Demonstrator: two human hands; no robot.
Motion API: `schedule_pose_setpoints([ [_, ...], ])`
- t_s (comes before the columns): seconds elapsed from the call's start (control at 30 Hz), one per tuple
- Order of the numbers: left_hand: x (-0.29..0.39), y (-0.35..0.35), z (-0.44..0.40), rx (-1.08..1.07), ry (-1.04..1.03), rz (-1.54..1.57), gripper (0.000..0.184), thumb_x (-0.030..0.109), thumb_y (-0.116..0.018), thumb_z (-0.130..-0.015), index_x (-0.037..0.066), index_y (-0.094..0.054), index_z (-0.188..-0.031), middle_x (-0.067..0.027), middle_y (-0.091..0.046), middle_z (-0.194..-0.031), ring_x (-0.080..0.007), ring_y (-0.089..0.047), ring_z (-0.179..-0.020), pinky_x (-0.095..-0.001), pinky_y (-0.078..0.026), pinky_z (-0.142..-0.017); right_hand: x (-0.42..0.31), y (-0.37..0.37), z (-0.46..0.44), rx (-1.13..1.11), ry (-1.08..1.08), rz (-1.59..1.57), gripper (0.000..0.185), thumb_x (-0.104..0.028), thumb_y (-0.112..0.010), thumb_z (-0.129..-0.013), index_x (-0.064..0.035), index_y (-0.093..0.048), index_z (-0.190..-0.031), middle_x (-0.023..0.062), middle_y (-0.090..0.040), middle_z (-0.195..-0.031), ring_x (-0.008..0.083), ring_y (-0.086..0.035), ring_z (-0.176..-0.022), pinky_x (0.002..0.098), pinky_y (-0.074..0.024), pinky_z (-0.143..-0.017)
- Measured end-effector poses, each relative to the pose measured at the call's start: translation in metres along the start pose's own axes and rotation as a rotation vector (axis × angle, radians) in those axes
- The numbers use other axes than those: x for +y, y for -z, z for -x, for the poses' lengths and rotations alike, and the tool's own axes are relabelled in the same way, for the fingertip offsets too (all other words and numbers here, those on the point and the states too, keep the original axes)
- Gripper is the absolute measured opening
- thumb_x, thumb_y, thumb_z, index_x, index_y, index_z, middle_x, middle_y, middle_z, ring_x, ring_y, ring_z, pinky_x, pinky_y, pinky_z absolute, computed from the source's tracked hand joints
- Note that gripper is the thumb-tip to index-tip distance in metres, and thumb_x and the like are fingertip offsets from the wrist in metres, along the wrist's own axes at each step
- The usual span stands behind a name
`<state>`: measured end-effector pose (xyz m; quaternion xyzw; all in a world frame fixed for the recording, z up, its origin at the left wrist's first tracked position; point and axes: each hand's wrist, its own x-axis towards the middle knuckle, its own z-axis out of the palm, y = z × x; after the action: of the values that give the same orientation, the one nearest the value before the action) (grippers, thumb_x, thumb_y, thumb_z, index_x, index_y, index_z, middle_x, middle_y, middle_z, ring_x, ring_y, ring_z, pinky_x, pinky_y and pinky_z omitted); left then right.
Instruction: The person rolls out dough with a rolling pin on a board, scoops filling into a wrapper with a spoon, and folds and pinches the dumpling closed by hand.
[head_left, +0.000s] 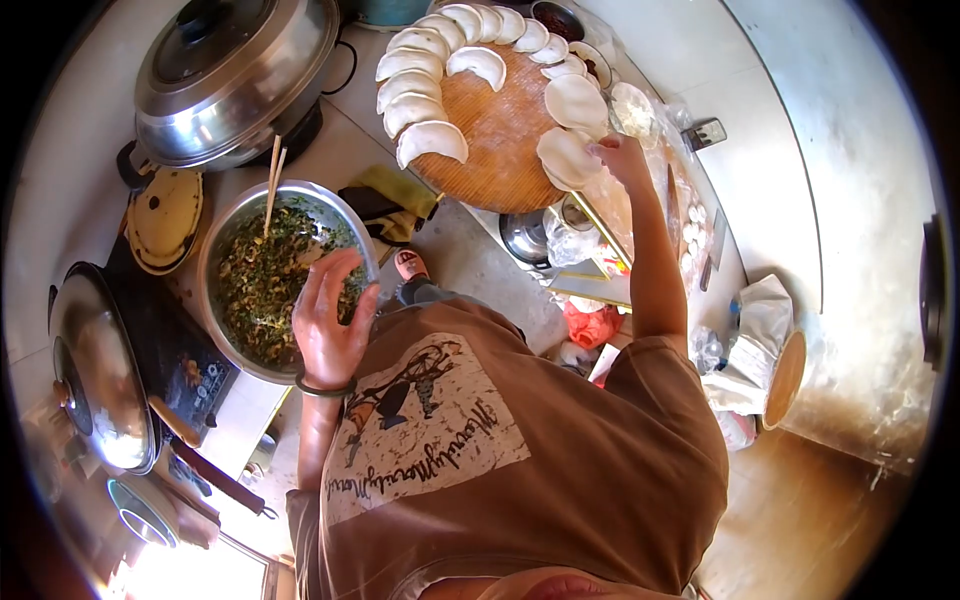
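Note:
My right hand (622, 162) pinches the edge of a round dough wrapper (566, 158) at the right rim of a round wooden board (495, 130). Another flat wrapper (576, 103) lies just beyond it. Folded half-moon dumplings (412, 82) line the board's left and far edges, and a single dumpling (477, 66) sits further in. My left hand (333, 315), fingers apart, hovers over or at the right side of a metal bowl (212, 290) of chopped green filling (265, 275). Its fingers hold nothing I can see. A pair of chopsticks (273, 180) stands in the filling.
A large lidded steel pot (235, 85) is at the far left, with a second lidded pan (105, 370) nearer me. A floured surface (655, 210) on the right bears small dough pieces (692, 232) and a knife (715, 245). A phone-like device (706, 133) leans by the wall.

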<state>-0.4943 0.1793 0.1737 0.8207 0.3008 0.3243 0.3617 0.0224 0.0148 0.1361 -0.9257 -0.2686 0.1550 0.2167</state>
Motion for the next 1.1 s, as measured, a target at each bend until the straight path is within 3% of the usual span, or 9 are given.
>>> schedule_pose_setpoints([
  [0.23, -0.002, 0.003, 0.002, -0.005, 0.007, 0.015, 0.029, 0.016, -0.075, -0.089, 0.003, -0.068, -0.114, -0.0160, -0.069, -0.115, -0.0362, -0.069, -0.103, -0.0415, -0.056, -0.087, -0.008, -0.004, 0.006, -0.041, -0.080, -0.086, 0.042, -0.029, -0.085, -0.075, 0.0019, -0.075, -0.100, 0.0134, -0.075, -0.084, 0.0219, -0.070, -0.076, 0.0373, -0.0517, -0.067],
  [0.4, -0.007, 0.004, 0.002, -0.039, 0.087, 0.149, 0.029, 0.019, -0.073, -0.093, 0.002, -0.068, -0.116, -0.0150, -0.070, -0.116, -0.0322, -0.071, -0.101, -0.0396, -0.056, -0.083, -0.098, -0.002, 0.071, 0.207, 0.410, 0.160, 0.022, -0.017, -0.076, -0.088, -0.0015, -0.071, -0.104, 0.0038, -0.071, -0.081, 0.0120, -0.064, -0.071, 0.0309, -0.0489, -0.063],
  [0.6, -0.036, -0.019, -0.002, -0.218, 0.532, 1.084, 0.079, 0.068, -0.038, -0.102, 0.002, -0.051, -0.145, -0.0138, -0.057, -0.145, -0.0252, -0.053, -0.133, -0.0419, -0.040, -0.109, -0.229, -0.009, 0.164, -0.229, 0.581, -0.511, 0.019, -0.011, -0.072, -0.094, 0.0026, -0.070, -0.106, 0.0062, -0.073, -0.086, 0.0101, -0.067, -0.077, 0.0259, -0.0530, -0.071],
  [0.67, -0.033, -0.025, -0.005, -0.239, 0.643, 1.463, 0.100, 0.082, -0.026, -0.094, 0.001, -0.037, -0.153, -0.0146, -0.054, -0.147, -0.0294, -0.050, -0.134, -0.0469, -0.042, -0.103, -0.252, -0.032, 0.175, -0.387, 0.661, -0.577, 0.018, -0.011, -0.073, -0.094, 0.0030, -0.069, -0.105, 0.0048, -0.073, -0.085, 0.0066, -0.063, -0.074, 0.0244, -0.0504, -0.066],
  [0.73, -0.018, -0.016, -0.005, -0.169, 0.711, 1.970, 0.109, 0.090, -0.034, -0.085, 0.007, -0.034, -0.156, -0.0152, -0.044, -0.155, -0.0343, -0.044, -0.140, -0.0531, -0.035, -0.114, -0.275, -0.059, 0.186, -0.509, 0.646, -0.496, 0.018, -0.012, -0.073, -0.094, 0.0017, -0.069, -0.105, 0.0036, -0.072, -0.084, 0.0060, -0.061, -0.071, 0.0244, -0.0488, -0.063],
  [0.8, -0.008, -0.004, -0.002, 0.048, 0.788, 2.032, 0.107, 0.089, -0.036, -0.086, 0.009, -0.035, -0.156, -0.0147, -0.040, -0.157, -0.0351, -0.040, -0.143, -0.0567, -0.030, -0.118, -0.285, -0.098, 0.189, -0.555, 0.749, -0.410, 0.019, -0.013, -0.072, -0.094, -0.0001, -0.069, -0.107, 0.0090, -0.072, -0.083, 0.0131, -0.067, -0.065, 0.0274, -0.0500, -0.062],
  [0.93, -0.028, 0.007, 0.020, 0.227, 0.744, 1.470, 0.061, 0.049, -0.048, -0.103, 0.008, -0.044, -0.148, -0.0147, -0.053, -0.145, -0.0309, -0.053, -0.134, -0.0482, -0.042, -0.112, -0.301, -0.137, 0.200, -0.267, 0.924, -0.331, 0.015, -0.016, -0.074, -0.090, -0.0027, -0.071, -0.096, 0.0101, -0.071, -0.087, 0.0231, -0.069, -0.067, 0.0327, -0.0542, -0.062],
  [1.07, -0.049, 0.050, 0.057, 0.525, 0.674, 1.736, 0.058, 0.037, -0.050, -0.101, 0.008, -0.041, -0.151, -0.0172, -0.047, -0.151, -0.0360, -0.044, -0.142, -0.0549, -0.035, -0.118, -0.283, -0.186, 0.203, -0.192, 1.292, 0.176, 0.024, -0.025, -0.079, -0.086, -0.0052, -0.076, -0.099, 0.0084, -0.070, -0.090, 0.0188, -0.067, -0.078, 0.0335, -0.0549, -0.064],
  [1.1, -0.053, 0.060, 0.068, 0.613, 0.668, 1.793, 0.059, 0.036, -0.050, -0.101, 0.009, -0.040, -0.152, -0.0171, -0.044, -0.154, -0.0366, -0.042, -0.143, -0.0557, -0.034, -0.118, -0.282, -0.197, 0.208, -0.340, 1.315, 0.339, 0.033, -0.035, -0.076, -0.086, -0.0038, -0.077, -0.094, 0.0096, -0.069, -0.094, 0.0234, -0.064, -0.098, 0.0388, -0.0545, -0.081],
])
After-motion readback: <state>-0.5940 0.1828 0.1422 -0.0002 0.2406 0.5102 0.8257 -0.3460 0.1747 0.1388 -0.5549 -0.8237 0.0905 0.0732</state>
